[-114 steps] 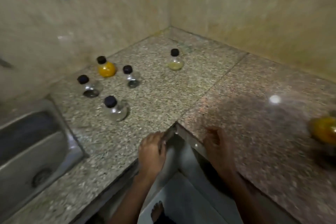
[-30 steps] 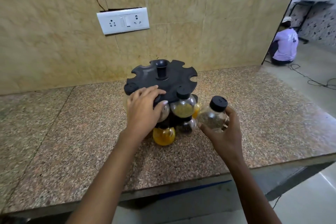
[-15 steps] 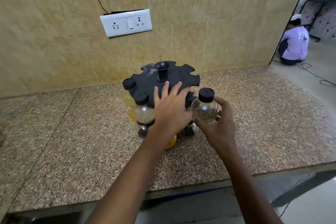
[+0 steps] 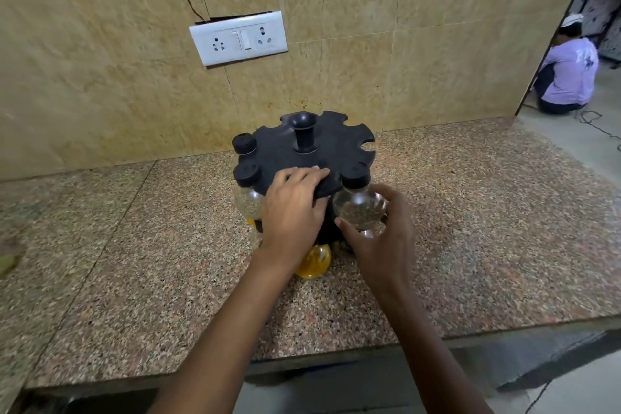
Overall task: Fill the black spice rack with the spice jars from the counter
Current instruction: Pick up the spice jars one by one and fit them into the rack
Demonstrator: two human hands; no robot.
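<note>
The black spice rack (image 4: 331, 148) stands on the granite counter (image 4: 470, 228) against the wall, its round top plate cut with notches. My left hand (image 4: 292, 208) grips the plate's front edge. My right hand (image 4: 383, 239) holds a clear round spice jar (image 4: 359, 208) with brown spice; its black cap sits in a front notch of the plate. Two more black-capped jars (image 4: 247, 175) hang in notches on the left. A yellow-filled jar (image 4: 312, 262) shows low at the rack's front, partly hidden by my left wrist.
A white socket and switch plate (image 4: 238, 38) is on the tiled wall behind the rack. The counter's front edge (image 4: 336, 360) runs below my forearms. A person in a lilac shirt (image 4: 568, 77) sits on the floor through the doorway at right.
My right hand has brought the jar down and in, so its cap now sits in the rack's front notch. My left hand slid back from the plate's top to its front edge.
</note>
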